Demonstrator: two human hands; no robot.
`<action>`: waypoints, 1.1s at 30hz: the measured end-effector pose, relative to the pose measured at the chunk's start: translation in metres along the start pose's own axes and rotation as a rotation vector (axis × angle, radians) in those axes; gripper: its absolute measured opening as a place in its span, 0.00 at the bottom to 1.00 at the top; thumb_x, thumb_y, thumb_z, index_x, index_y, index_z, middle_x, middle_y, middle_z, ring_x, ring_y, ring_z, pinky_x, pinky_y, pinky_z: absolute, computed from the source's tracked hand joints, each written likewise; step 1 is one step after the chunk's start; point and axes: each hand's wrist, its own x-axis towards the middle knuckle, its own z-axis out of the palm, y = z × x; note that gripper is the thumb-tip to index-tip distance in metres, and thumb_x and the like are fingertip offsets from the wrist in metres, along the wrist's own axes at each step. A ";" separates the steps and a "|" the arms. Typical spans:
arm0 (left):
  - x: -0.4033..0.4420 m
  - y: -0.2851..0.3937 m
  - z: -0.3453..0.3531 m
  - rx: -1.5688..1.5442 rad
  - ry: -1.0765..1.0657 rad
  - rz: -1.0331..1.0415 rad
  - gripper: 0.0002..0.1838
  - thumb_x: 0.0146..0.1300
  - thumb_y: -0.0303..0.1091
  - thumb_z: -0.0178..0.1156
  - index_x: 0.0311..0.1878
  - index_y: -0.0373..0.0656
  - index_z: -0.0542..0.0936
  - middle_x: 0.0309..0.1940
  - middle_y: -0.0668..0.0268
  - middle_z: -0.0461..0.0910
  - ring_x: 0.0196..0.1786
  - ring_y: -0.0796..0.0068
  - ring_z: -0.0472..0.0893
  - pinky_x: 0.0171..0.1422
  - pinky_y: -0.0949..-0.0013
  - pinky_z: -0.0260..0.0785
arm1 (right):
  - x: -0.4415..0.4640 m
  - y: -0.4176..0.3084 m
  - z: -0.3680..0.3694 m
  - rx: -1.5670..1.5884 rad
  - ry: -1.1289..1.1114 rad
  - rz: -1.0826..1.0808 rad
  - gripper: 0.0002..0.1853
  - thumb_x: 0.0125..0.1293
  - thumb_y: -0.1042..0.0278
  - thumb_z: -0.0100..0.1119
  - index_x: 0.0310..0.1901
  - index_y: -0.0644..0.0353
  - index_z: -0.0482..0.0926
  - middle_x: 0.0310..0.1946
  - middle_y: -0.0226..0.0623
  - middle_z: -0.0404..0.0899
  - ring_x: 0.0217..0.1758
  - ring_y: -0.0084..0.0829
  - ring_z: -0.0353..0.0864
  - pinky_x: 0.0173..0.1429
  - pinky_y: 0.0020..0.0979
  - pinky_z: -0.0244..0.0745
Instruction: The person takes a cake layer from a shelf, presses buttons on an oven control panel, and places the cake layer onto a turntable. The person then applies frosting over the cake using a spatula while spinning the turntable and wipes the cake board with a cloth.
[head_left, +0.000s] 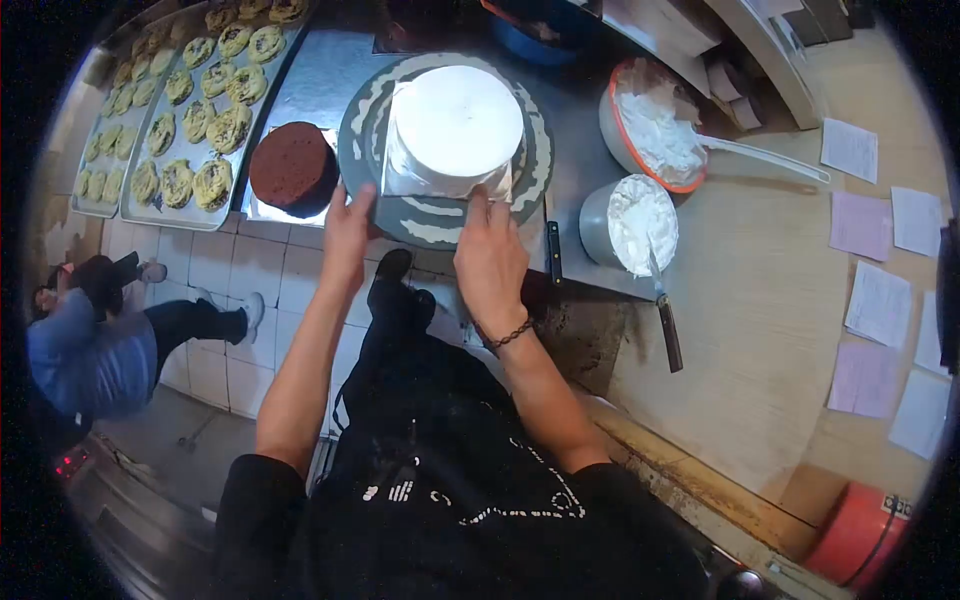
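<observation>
A round cake covered in smooth white cream (460, 120) stands on a square silver cake board (405, 183), on top of a grey-green turntable (365, 125) smeared with cream. My left hand (348, 235) is closed at the turntable's near left rim, with some fingers hidden below the edge. Fingertips of my right hand (492, 255) press together on the board's front edge, just below the cake. Left of the turntable, a bare brown chocolate cake layer (290, 168) rests on another silver board (262, 208).
Trays (170, 218) of cookies stand at far left. On the right are an orange-rimmed bowl (610, 125) of cream, a cream-filled container (597, 228) with a spatula (668, 330), and a black-handled knife (554, 252). Another person (100, 345) is at lower left.
</observation>
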 end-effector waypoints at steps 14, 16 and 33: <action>-0.043 -0.059 0.032 -0.132 -0.084 -0.102 0.25 0.77 0.50 0.64 0.63 0.40 0.75 0.45 0.64 0.83 0.43 0.75 0.81 0.49 0.66 0.76 | -0.012 -0.046 0.007 0.118 -0.089 -0.031 0.28 0.73 0.69 0.57 0.72 0.68 0.72 0.47 0.47 0.76 0.51 0.51 0.81 0.48 0.48 0.82; -0.038 -0.059 0.009 0.047 -0.210 -0.419 0.24 0.78 0.52 0.62 0.62 0.40 0.78 0.46 0.63 0.83 0.45 0.75 0.81 0.49 0.68 0.76 | -0.010 -0.030 -0.006 0.015 -0.093 -0.091 0.30 0.71 0.69 0.59 0.73 0.71 0.71 0.48 0.48 0.76 0.52 0.50 0.81 0.46 0.45 0.85; -0.026 -0.029 0.010 -0.120 -0.067 -0.103 0.18 0.79 0.45 0.62 0.58 0.41 0.74 0.35 0.72 0.76 0.31 0.83 0.73 0.42 0.70 0.79 | -0.012 -0.052 0.006 0.127 -0.065 0.001 0.28 0.71 0.72 0.60 0.72 0.67 0.72 0.46 0.47 0.76 0.50 0.50 0.80 0.47 0.46 0.82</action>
